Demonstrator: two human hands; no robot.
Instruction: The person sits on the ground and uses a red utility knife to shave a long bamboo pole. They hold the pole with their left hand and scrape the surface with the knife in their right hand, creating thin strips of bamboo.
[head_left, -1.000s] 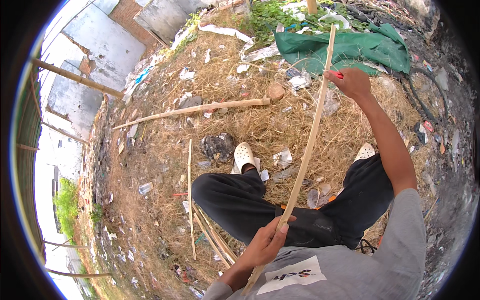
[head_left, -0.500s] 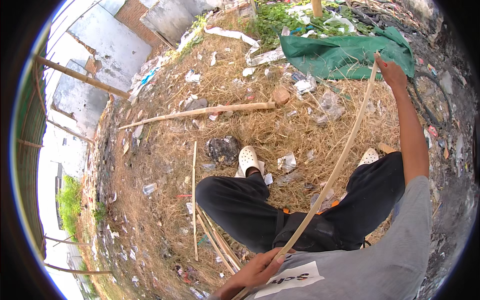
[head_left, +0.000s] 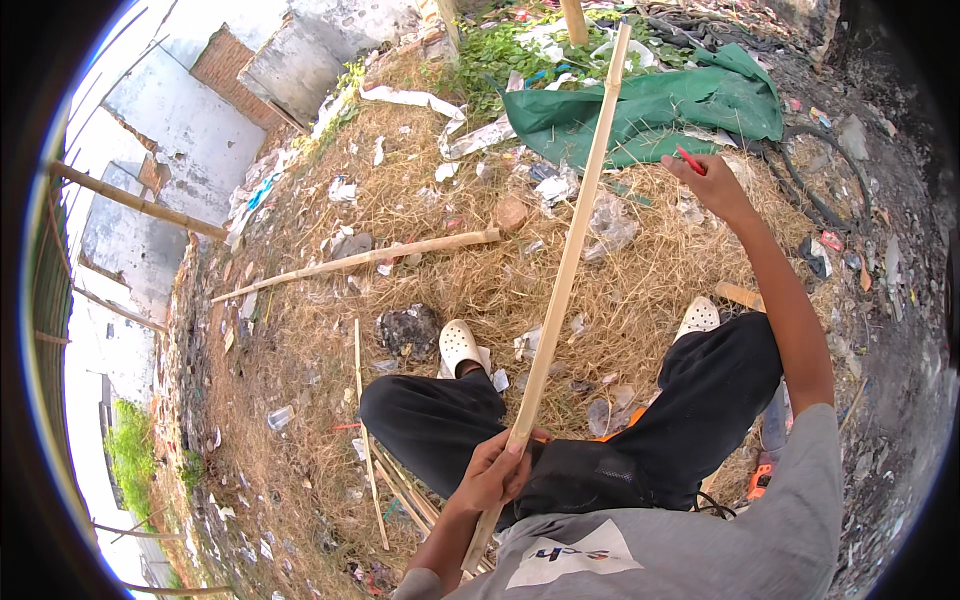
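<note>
The left hand (head_left: 492, 472) is wrapped around the lower part of a long pale bamboo strip (head_left: 566, 268), which slants up and away over the black-trousered lap and straw-covered ground (head_left: 500, 290) toward a green tarpaulin (head_left: 650, 105). The right hand (head_left: 712, 185) is stretched out well clear of the strip, fingers pinching a small red pencil-like tool (head_left: 690, 160), above the straw near the tarpaulin's edge
</note>
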